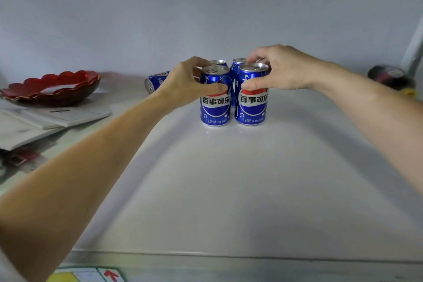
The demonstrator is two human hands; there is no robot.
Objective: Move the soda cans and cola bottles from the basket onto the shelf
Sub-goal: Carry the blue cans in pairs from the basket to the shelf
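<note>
Two blue cans stand upright at the front of the cluster, side by side on the white shelf (229, 178), and you've got one in each hand. Your left hand (187, 80) wraps the left can (215, 107), thumb pressed flat across its front just above the label, fingers curled round the back. Your right hand (281, 71) grips the right can (251, 105) the same way, thumb on the front, fingers over the far rim. Both cans sit on the shelf surface, almost touching each other. Right behind them two more cans stand upright: back left can (218, 62) and back right can (237, 64), mostly hidden. Off to the left, a fifth can (155, 81) lies on its side. Further left, a red scalloped bowl (52, 89) rests on white boards (57, 117). Far right, a dark bottle (389, 76) lies blurred near the edge.
</note>
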